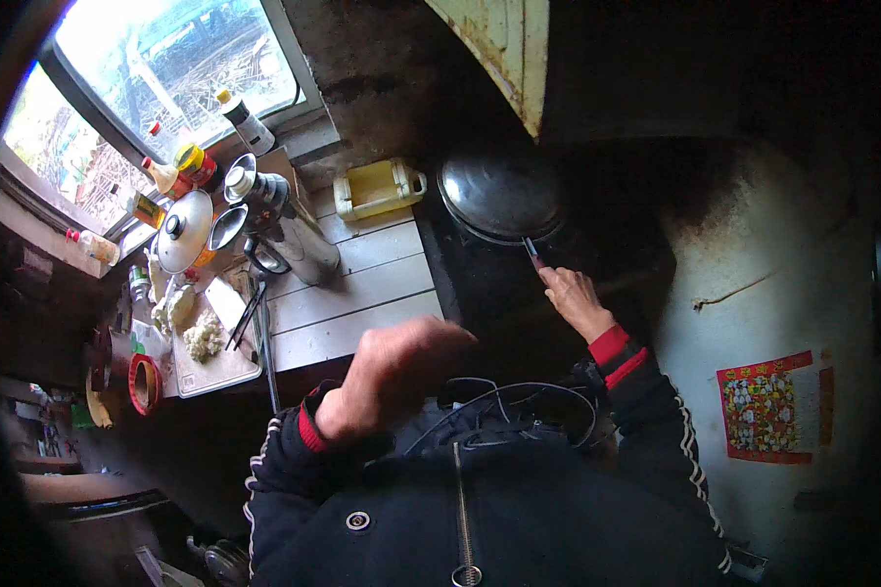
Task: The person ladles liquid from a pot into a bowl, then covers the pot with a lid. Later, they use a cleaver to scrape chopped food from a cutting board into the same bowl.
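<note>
My right hand (574,297) grips the handle (533,253) of a covered pan, whose domed metal lid (495,192) shows on the dark stove surface. My left hand (396,374) is raised before my chest, left of the right hand, blurred; how its fingers are placed is not clear. Left of it, chopped white pieces (204,336), perhaps cauliflower, lie on a white cutting board (220,374). A cleaver-like blade (225,302) and dark chopsticks (247,315) rest at the board's upper part.
On the white slatted counter (367,282) stand a tall metal jug (305,246) and a cut yellow plastic container (379,191). Bottles and a pot lid (184,233) crowd the window side. A pale, rusty panel (510,51) hangs above the stove. Cables (514,389) lie near my waist.
</note>
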Available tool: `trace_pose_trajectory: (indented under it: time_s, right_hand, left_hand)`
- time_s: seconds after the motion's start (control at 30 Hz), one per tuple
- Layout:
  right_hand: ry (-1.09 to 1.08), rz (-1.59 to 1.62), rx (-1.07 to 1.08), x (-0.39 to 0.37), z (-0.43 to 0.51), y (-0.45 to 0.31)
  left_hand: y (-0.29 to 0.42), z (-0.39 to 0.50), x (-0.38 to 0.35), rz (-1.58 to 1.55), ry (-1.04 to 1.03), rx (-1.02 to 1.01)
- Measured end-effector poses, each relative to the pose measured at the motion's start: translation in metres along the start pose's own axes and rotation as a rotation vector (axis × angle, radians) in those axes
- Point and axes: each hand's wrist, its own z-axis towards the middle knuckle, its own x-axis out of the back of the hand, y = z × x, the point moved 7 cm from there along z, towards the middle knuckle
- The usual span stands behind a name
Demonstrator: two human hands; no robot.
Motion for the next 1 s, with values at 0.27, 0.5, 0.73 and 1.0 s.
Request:
trace_pose_trajectory:
  time_s: [0.27,0.5,0.73,1.0]
  right_hand:
    - [-0.028,-0.145,0.007,-0.019,0.018,0.007]
    - [-0.040,-0.204,-0.005,-0.020,0.019,0.006]
    - [-0.052,-0.209,0.032,-0.007,0.010,-0.009]
    - [-0.030,-0.205,0.025,0.001,0.016,-0.020]
  left_hand:
    - [0.129,0.021,-0.010,-0.048,-0.079,-0.612]
    - [0.156,0.026,0.010,0.047,0.318,-0.770]
    - [0.151,0.020,0.024,-0.010,0.423,-0.692]
    - [0.147,0.007,0.027,-0.049,0.505,-0.650]
